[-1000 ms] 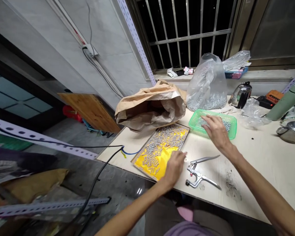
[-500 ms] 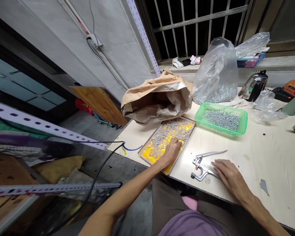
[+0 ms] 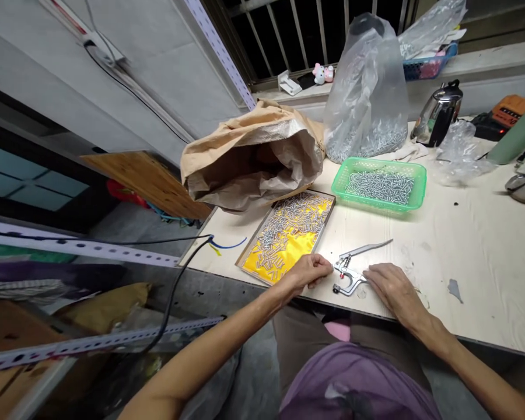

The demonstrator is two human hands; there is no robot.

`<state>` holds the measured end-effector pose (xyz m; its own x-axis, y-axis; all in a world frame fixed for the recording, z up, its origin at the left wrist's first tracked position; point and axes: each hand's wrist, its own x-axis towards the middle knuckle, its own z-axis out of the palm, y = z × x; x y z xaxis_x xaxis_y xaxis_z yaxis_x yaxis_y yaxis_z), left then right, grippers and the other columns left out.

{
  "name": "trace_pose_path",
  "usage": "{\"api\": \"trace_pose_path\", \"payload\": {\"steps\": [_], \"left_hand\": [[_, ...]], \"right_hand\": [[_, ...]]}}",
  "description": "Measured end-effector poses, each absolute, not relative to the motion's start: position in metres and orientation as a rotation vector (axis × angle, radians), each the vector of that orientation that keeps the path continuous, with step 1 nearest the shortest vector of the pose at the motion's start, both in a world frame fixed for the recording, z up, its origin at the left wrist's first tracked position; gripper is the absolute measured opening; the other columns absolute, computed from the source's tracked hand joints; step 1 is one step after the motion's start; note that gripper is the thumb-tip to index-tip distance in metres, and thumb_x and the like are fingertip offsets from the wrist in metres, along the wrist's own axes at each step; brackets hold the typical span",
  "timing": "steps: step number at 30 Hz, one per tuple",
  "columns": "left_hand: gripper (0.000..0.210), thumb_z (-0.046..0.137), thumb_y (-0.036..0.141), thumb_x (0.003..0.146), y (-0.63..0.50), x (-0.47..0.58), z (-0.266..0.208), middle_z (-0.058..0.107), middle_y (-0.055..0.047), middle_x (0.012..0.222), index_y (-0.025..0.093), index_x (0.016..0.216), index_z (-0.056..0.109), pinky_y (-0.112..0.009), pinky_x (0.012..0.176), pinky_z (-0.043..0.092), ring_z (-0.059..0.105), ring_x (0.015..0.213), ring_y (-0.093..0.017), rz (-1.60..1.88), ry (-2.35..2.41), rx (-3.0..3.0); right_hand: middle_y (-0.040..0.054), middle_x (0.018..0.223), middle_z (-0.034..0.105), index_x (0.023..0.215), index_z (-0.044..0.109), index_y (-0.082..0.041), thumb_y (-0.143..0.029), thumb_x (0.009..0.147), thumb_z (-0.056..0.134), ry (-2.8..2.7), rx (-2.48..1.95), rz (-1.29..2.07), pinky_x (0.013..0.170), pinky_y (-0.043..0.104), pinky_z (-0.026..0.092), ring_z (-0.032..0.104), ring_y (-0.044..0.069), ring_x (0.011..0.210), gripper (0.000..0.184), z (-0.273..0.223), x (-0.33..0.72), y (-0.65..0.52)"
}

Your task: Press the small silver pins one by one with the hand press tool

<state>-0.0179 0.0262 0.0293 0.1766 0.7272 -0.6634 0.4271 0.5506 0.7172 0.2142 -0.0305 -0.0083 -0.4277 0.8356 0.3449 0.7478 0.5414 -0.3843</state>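
My left hand [image 3: 312,270] is closed in a pinch at the near right corner of a shallow tray [image 3: 241,262], beside the jaw end of a pair of metal hand pliers [image 3: 352,280]. Whatever its fingertips hold is too small to make out. The pliers lie on the table with their handles spread apart. Over the lower handle rests my right hand [image 3: 389,286], its fingers stretched out and hiding the handle's end. Small silvery metal pins [image 3: 284,227] are scattered over the tray's yellow lining [image 3: 295,249].
A green plastic basket [image 3: 421,189] of similar pins stands behind the pliers. Past the tray sits an open brown paper sack [image 3: 249,160]; a clear plastic bag [image 3: 363,87] is near the window. A kettle [image 3: 440,114] stands at the back right. A black cable [image 3: 170,309] hangs at the left.
My left hand has come out of the tray, moving right and nearer, to beside the pliers. My right hand has slid slightly further over the lower handle. The view has shifted.
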Motion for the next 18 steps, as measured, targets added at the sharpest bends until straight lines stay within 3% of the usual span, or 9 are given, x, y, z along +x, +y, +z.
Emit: {"api": "trace_pose_path", "payload": {"steps": [5, 12, 18], "left_hand": [[0.021, 0.069, 0.021, 0.067, 0.010, 0.001, 0.019, 0.039, 0.011, 0.038, 0.016, 0.067, 0.049, -0.016, 0.034, 0.013, 0.026, 0.030, -0.002, 0.204, 1.411, 0.836], [0.018, 0.070, 0.019, 0.067, 0.019, 0.002, 0.011, 0.037, 0.012, 0.033, 0.015, 0.066, 0.052, -0.015, 0.033, 0.013, 0.027, 0.027, -0.002, 0.078, 1.464, 0.855], [0.015, 0.065, 0.015, 0.068, 0.025, 0.006, 0.019, 0.049, 0.007, 0.038, 0.014, 0.061, 0.052, -0.015, 0.033, 0.016, 0.033, 0.028, -0.003, -0.055, 1.477, 0.891]], "right_hand": [[0.0104, 0.096, 0.067, 0.099, 0.066, -0.017, -0.017, 0.092, 0.044, -2.308, -1.272, 0.204, 0.079, 0.037, 0.048, 0.059, 0.022, 0.092, 0.023, -0.013, 0.207, -0.035], [0.0096, 0.099, 0.067, 0.107, 0.064, -0.017, -0.014, 0.092, 0.043, -2.294, -1.283, 0.172, 0.082, 0.037, 0.047, 0.059, 0.022, 0.095, 0.026, -0.021, 0.205, -0.041], [0.0092, 0.100, 0.067, 0.111, 0.062, -0.016, -0.009, 0.091, 0.040, -2.293, -1.261, 0.267, 0.084, 0.036, 0.045, 0.056, 0.022, 0.097, 0.031, -0.024, 0.206, -0.042]]}}
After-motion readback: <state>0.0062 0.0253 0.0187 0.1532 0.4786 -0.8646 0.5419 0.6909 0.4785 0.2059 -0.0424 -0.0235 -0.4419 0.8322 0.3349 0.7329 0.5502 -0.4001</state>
